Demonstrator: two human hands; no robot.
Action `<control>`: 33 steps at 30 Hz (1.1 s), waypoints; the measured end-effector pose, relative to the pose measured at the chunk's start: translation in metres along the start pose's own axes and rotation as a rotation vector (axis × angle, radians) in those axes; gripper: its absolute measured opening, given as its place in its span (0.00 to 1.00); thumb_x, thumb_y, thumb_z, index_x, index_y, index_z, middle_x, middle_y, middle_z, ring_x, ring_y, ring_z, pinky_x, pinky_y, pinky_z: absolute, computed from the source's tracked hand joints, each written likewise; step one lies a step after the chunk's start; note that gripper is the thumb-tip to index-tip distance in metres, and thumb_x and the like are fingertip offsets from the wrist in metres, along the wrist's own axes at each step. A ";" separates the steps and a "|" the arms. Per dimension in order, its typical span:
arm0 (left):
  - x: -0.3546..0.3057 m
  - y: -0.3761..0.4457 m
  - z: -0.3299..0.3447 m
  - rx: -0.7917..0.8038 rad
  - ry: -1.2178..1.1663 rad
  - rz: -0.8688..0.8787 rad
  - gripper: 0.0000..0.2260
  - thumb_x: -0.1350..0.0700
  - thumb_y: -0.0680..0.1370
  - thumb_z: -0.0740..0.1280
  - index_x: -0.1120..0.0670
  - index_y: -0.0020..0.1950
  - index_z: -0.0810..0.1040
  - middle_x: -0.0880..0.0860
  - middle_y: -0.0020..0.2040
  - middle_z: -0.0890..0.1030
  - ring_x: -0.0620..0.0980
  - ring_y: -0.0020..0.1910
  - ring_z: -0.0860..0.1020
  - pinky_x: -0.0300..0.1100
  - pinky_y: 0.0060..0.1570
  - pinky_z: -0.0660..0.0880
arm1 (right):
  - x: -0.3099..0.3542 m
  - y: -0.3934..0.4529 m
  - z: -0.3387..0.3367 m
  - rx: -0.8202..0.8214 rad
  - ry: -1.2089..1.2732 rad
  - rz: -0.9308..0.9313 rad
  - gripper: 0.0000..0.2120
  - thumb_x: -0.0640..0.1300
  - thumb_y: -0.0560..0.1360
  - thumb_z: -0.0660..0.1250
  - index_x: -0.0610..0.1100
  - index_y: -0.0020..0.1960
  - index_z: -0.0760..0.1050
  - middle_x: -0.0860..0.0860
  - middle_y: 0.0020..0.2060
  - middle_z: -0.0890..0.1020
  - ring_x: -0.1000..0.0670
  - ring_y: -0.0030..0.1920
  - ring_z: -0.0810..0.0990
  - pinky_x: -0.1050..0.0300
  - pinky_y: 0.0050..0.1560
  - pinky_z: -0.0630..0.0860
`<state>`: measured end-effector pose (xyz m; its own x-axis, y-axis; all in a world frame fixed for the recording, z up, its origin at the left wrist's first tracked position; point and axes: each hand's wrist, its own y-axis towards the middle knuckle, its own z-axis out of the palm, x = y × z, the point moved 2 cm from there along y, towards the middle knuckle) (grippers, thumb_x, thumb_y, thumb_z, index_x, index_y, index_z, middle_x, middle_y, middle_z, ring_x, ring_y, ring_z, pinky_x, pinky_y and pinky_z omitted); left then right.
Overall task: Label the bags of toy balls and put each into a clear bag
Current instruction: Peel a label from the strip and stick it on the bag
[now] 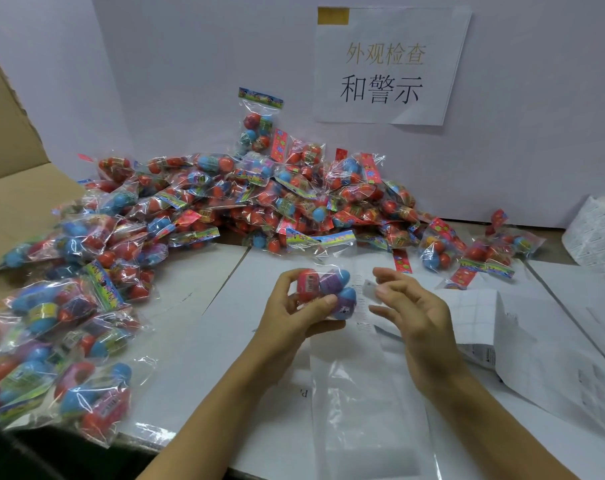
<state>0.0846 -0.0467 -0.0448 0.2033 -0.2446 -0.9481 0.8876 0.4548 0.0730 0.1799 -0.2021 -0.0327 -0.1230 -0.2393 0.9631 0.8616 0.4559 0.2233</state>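
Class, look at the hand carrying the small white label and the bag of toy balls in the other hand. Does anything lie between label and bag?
Nothing visible does. The right hand pinches the label just beside the bag of toy balls, which the left hand grips; only open air separates them.

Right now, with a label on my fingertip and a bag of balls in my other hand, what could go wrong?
The small label sits only on the right hand fingertips, so it may curl or stick crooked. The left hand grips the bag of balls over a bumpy face, so the label could wrinkle. The clear bag lies loose beneath and might slide.
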 end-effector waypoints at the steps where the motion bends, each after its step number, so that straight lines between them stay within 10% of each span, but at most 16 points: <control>1: 0.000 0.000 0.000 0.000 0.007 0.002 0.28 0.56 0.70 0.80 0.52 0.66 0.73 0.59 0.56 0.85 0.59 0.53 0.86 0.45 0.47 0.83 | 0.001 -0.001 0.002 0.022 -0.041 -0.008 0.06 0.47 0.71 0.72 0.47 0.38 0.85 0.56 0.58 0.83 0.55 0.58 0.82 0.53 0.56 0.79; 23: 0.005 0.001 0.002 0.047 0.171 0.019 0.28 0.53 0.70 0.79 0.46 0.66 0.71 0.57 0.58 0.82 0.55 0.53 0.86 0.44 0.48 0.83 | 0.001 -0.005 0.003 0.110 -0.464 -0.188 0.05 0.42 0.73 0.76 0.48 0.39 0.83 0.58 0.55 0.78 0.58 0.53 0.80 0.67 0.48 0.77; 33: 0.006 0.000 0.000 0.049 0.224 0.064 0.31 0.57 0.70 0.81 0.47 0.67 0.69 0.58 0.58 0.83 0.56 0.52 0.86 0.45 0.49 0.83 | 0.004 -0.008 0.004 0.066 -0.539 -0.238 0.06 0.43 0.71 0.77 0.51 0.38 0.83 0.62 0.53 0.77 0.52 0.59 0.77 0.56 0.50 0.79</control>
<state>0.0856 -0.0481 -0.0506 0.1676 -0.0181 -0.9857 0.8960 0.4199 0.1446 0.1708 -0.2030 -0.0299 -0.5567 0.1203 0.8220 0.7494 0.4997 0.4344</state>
